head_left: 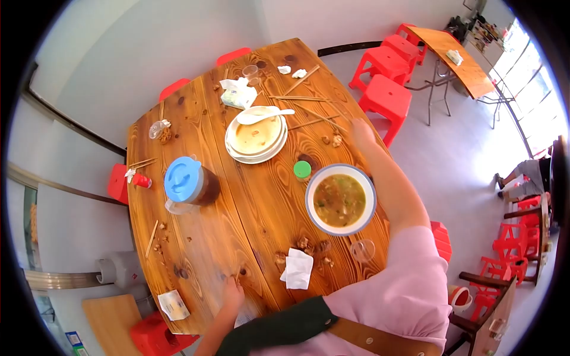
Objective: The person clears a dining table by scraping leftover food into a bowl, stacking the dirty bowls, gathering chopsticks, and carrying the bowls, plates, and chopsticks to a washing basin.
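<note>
- The right hand (363, 133) is held at the right edge of the tabletop (261, 222), just beside the ends of several loose chopsticks (320, 117); the spread of its fingers cannot be told.
- The left hand (233, 292) is held low toward the near edge; a thin brown stick (237, 275) shows at its fingertips, but whether it is gripped cannot be told.
- The chopsticks, scattered between the stacked plates (235, 152) and the right edge, would best be pinched together near their middles, tips aligned.
- The right forearm (395, 190) passes just beside the bowl (310, 204), so the elbow should be kept raised and the rim left unbrushed.
- Brownish-green soup (338, 200) with bits in it is held by the bowl, near the right edge.
- Orange-tinted broth is left in the top plate, and a white spoon (255, 117) is laid over its rim.
- Dark liquid is held in the blue-lidded pitcher (205, 185), toward the left edge.
</note>
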Demonstrator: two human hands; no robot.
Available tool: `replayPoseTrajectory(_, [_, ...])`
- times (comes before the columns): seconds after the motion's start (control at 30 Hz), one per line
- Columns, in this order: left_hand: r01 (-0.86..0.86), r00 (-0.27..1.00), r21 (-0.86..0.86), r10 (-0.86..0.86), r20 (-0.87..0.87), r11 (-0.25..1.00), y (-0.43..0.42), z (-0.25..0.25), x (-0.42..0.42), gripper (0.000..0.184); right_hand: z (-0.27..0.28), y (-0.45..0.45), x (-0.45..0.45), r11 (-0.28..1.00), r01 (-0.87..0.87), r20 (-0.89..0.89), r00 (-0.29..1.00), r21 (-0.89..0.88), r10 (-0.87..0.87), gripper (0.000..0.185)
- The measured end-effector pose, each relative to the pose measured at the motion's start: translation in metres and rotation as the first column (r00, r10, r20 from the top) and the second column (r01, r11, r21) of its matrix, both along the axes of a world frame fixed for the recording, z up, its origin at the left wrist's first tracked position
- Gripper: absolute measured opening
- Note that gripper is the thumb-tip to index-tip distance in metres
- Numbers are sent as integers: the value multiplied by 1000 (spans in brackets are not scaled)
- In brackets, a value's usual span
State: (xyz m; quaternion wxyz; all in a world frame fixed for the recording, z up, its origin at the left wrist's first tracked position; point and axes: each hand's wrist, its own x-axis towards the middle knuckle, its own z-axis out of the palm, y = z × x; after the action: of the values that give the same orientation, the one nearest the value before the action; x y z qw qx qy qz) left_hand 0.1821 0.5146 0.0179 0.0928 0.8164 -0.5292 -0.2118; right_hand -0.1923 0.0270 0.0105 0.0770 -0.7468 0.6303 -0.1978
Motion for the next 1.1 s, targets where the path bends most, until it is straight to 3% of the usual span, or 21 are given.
replayPoseTrajectory(0.07, [-90, 993, -12, 89, -77, 996, -1, 4, -5, 24, 4, -33, 45, 991, -7, 35, 999, 132, 3, 16])
replayPoseTrajectory(0.2, [-46, 993, 50, 51, -111, 998, -8, 15, -4, 29, 2, -59, 91, 979, -83, 13, 997, 186, 82, 17])
replayPoseTrajectory(0.3, [-62, 990, 125, 77, -118, 990, -14, 16, -1, 31, 19, -59, 100, 940, -43, -113, 990, 337, 85, 22])
replayPoseTrajectory(0.37, [-83, 987, 159, 103, -126, 984, -16, 14, 0, 31, 22, -62, 91, 906, -180, -319, 895, 382, 312, 23])
replayPoseTrajectory(0.5, [-133, 972, 235, 173, -159, 963, -24, 11, 5, 29, 35, -58, 64, 900, -188, -320, 890, 394, 326, 24])
replayPoseTrajectory(0.6, [-145, 968, 284, 195, -158, 948, -26, 13, 8, 28, 41, -73, 57, 953, -165, -93, 977, 255, 193, 27])
replayPoseTrajectory(0.7, [-144, 967, 292, 197, -162, 945, -31, 14, 7, 27, 13, -107, 78, 990, -101, -63, 992, 99, 108, 28])
replayPoseTrajectory(0.83, [-188, 952, 325, 254, -173, 927, -37, 23, 2, 25, -25, -139, 109, 999, -12, 0, 1000, 45, 12, 26])
replayPoseTrajectory(0.9, [-186, 952, 283, 243, -185, 941, -34, 22, 3, 25, -4, -133, 120, 966, 41, -147, 989, 255, -3, 26])
replayPoseTrajectory(0.93, [-174, 953, 240, 225, -203, 955, -33, 22, 3, 24, 2, -132, 120, 965, 38, -148, 989, 259, 1, 26])
replayPoseTrajectory(1.0, [-195, 939, 227, 249, -239, 954, -34, 18, 4, 22, 11, -133, 116, 902, -31, -199, 971, 431, 129, 26])
replayPoseTrajectory(1.07, [-217, 924, 208, 269, -273, 954, -49, 26, 1, 21, 11, -125, 106, 912, -50, -184, 974, 408, 136, 26])
replayPoseTrajectory(1.1, [-120, 948, 49, 129, -292, 992, -63, 36, -1, 22, 11, -121, 103, 921, -77, -159, 976, 382, 148, 25])
